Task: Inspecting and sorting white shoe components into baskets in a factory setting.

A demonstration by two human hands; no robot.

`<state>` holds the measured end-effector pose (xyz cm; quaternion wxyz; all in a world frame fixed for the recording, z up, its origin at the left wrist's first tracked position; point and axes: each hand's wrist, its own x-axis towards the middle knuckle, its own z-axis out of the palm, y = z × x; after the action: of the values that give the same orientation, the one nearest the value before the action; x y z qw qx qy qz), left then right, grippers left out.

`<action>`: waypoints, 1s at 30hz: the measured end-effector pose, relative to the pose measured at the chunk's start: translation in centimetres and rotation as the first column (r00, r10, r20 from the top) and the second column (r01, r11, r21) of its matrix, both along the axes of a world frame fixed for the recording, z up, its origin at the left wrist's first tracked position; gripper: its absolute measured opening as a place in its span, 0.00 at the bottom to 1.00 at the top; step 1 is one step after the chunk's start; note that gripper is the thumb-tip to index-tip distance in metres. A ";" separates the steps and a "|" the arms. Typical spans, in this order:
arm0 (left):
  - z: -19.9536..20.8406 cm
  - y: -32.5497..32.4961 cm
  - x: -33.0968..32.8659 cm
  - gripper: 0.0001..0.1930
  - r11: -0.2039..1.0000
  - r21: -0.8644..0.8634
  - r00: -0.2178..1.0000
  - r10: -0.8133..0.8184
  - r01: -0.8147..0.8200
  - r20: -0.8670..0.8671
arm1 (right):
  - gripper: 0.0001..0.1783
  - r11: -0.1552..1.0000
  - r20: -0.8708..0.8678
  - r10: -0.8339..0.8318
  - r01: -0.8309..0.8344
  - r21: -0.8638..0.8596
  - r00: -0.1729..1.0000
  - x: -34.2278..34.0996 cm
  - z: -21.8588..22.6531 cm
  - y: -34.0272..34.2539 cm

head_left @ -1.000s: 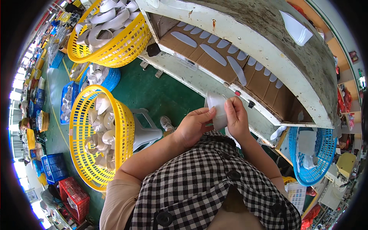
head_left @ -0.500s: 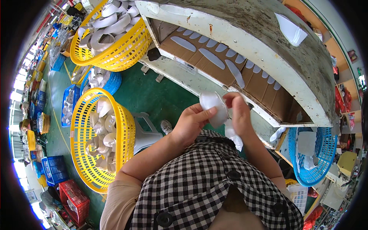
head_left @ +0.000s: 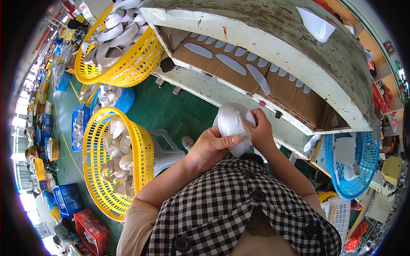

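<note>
Baskets of yellow plastic lattice [head_left: 115,164] and [head_left: 124,55] hold heaps of curved white shoe pieces; a blue basket [head_left: 354,170] holds white sheets. Both hands, left hand [head_left: 209,147] and right hand [head_left: 260,130], grip a smooth, rounded white piece [head_left: 232,126] at chest height, before the cardboard-lined bench [head_left: 256,81].

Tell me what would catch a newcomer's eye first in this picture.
Both hands, the left hand and right hand, grip a white moulded piece at centre. Left of them a yellow basket brims with similar white pieces, with a second yellow basket above it. A blue basket sits at the right.
</note>
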<state>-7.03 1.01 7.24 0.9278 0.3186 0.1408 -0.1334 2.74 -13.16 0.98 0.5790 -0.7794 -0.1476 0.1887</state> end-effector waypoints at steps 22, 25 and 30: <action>-8.9 1.3 2.8 0.14 0.628 0.778 0.969 0.187 0.009 -0.162 | 0.24 0.822 0.765 0.558 -0.086 -0.563 0.320 -1.5 1.5 1.6; -6.5 1.4 1.8 0.21 0.908 0.415 0.975 0.036 0.060 -0.219 | 0.14 0.760 0.656 0.617 -0.114 -0.640 0.435 0.5 0.6 0.4; -8.5 2.7 1.4 0.22 0.804 0.563 0.941 0.013 0.190 -0.337 | 0.10 0.899 0.773 0.436 -0.252 -0.357 0.461 1.2 1.1 0.2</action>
<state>-5.64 3.71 -1.22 0.7398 0.5699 0.3106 -0.1776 3.91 -12.97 2.09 0.3078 -0.7780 -0.5417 -0.0807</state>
